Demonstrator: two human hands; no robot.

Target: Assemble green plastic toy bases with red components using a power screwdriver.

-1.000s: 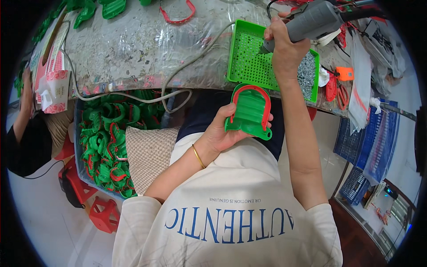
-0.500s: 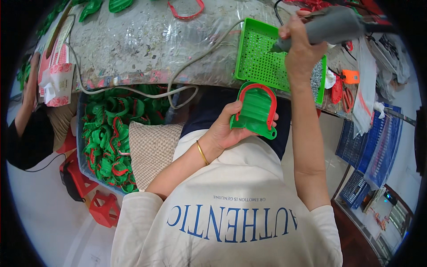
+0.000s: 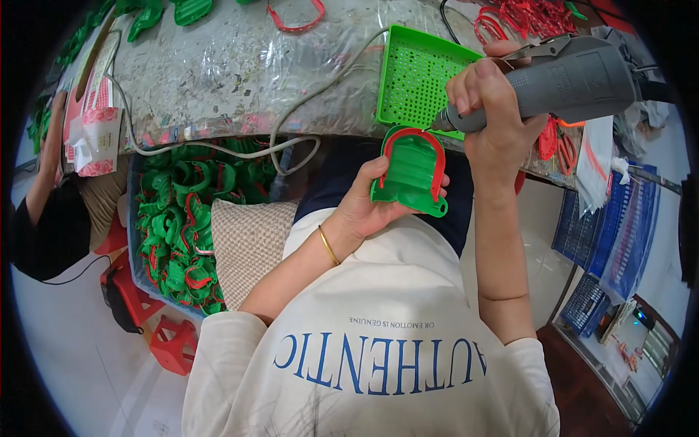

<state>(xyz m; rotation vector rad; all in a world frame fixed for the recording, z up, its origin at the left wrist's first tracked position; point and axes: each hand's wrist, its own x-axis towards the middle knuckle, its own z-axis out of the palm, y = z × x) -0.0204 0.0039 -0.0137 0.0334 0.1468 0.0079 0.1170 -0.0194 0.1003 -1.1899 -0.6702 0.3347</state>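
While the left hand (image 3: 370, 195) holds a green moulded piece (image 3: 409, 173) over the dark trousers (image 3: 329, 178), its fingers (image 3: 445, 179) curl shut around the sides, thumb on the left edge. A red strip (image 3: 440, 167) arches along the piece's rim. The right hand (image 3: 496, 120) grips a grey power tool (image 3: 575, 84), fingers wrapped around its body; its tip (image 3: 435, 124) is at the strip's top, though contact cannot be told. Just beyond, a green perforated tray (image 3: 415, 76) sits on the desk (image 3: 211, 80).
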